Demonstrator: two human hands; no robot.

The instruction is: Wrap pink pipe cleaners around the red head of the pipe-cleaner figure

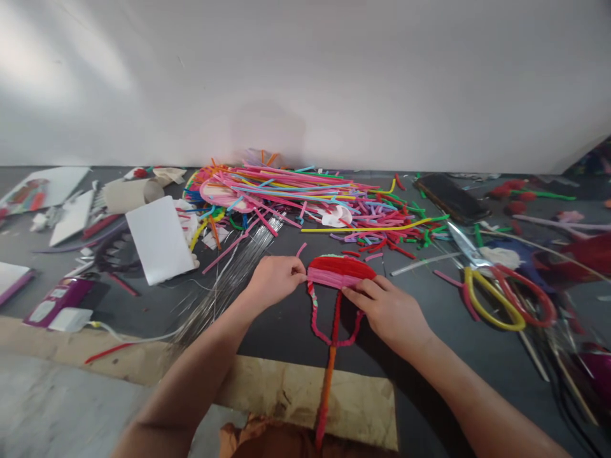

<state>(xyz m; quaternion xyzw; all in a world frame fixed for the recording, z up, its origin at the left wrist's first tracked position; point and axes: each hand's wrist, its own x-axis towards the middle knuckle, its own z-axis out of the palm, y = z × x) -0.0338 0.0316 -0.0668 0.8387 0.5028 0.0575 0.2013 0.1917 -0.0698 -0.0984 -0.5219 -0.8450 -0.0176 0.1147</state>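
Note:
A pipe-cleaner craft piece (341, 267) lies in front of me, with red rows above pink rows packed side by side. A twisted pink loop (321, 332) hangs below it, and a red-to-orange stem (329, 375) runs down toward me. My left hand (274, 280) pinches at the left end of the pink rows, thumb and forefinger together. On the right end, my right hand (389, 312) is closed over the edge, its thumb below and fingers on top. The fingers cover that corner and part of the loop.
Beyond the hands lies a heap of coloured pipe cleaners (296, 187). Scissors (496, 296) with yellow and red handles and a dark phone (451, 197) lie to the right. Leftward are thin wires (229, 280), a white card (155, 238) and a purple box (60, 302) with a white charger (70, 319).

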